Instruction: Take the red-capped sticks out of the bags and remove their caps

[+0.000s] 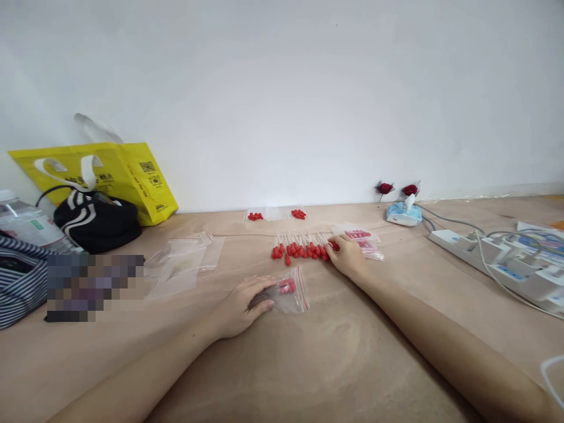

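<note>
In the head view, a clear zip bag [296,299] with red tips inside lies before me on the table. My left hand [247,302] grips its left end, fingers over the plastic and thumb along the lower side. Farther back spreads a row of thin white sticks with red bulb-shaped tips [303,251], tips toward me. At the row's right end my right hand [343,254] has its fingertips closed around a red-tipped stick, mostly hidden by the fingers. Just behind that hand are filled bags [370,247] showing red and pink through the plastic.
Flat clear bags [185,264] lie left. Two small red piles [255,217] [298,214] rest on plastic near the wall. A yellow bag [145,182], black pouch [97,220] and striped bag [22,282] crowd the left. Tissues [403,214], roses [409,190] and power strips [497,261] with cables stand right.
</note>
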{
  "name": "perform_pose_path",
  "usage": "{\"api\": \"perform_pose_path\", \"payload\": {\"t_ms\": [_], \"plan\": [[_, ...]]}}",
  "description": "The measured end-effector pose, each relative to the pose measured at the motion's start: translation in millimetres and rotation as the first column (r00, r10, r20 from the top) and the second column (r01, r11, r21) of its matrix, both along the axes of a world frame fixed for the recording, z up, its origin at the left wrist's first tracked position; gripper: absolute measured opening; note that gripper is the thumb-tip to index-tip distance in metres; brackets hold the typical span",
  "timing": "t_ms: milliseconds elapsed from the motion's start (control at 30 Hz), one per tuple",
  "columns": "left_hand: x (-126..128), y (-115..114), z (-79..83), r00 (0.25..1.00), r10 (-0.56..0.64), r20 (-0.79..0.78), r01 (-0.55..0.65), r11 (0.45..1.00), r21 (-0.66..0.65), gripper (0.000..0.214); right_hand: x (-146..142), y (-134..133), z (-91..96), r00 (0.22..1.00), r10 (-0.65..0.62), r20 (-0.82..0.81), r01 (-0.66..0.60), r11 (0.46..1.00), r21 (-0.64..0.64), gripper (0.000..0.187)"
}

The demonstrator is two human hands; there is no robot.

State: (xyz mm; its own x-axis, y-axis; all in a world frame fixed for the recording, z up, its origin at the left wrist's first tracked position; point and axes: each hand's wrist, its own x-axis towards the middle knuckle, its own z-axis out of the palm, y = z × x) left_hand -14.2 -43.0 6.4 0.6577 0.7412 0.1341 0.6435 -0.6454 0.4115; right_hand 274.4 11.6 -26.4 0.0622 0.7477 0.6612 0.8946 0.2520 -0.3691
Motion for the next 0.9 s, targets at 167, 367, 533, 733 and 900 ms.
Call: {"api": "perform_pose_path", "payload": {"t_ms": [167,367,533,733,900], "plan": [[0,0,0.5,1.0,-0.007,0.013,0.007,1.0,-0.001,0.037,6,-11,9.0,0.997,-0.081,0.008,0.08,0.995,0.066,0.019],[0,-1,0.5,1.0,0.019,-0.009,-0.019,1.0,-0.011,0.041,-3,-35,18.3,0.949,0.275,-0.151,-0.278,0.96,0.002,0.013],[0,-1,-0.3,0.999,0.036,-0.016,-0.036,0.999,-0.019,0.047,-37,-51,17.5,0.819,0.506,-0.269,-0.558,0.812,-0.173,0.008],[1,0,-1.6,1.0,-0.016,0.01,0.017,1.0,-0.006,0.042,-61,-56,21.9,0.734,0.639,-0.23,-0.678,0.712,-0.185,0.012],[1,2,-0.5,0.999,-0.048,0.02,0.048,0.999,-0.012,0.04,-66,-55,21.0,0.742,0.661,-0.111,-0.66,0.693,-0.289,0.032]]}}
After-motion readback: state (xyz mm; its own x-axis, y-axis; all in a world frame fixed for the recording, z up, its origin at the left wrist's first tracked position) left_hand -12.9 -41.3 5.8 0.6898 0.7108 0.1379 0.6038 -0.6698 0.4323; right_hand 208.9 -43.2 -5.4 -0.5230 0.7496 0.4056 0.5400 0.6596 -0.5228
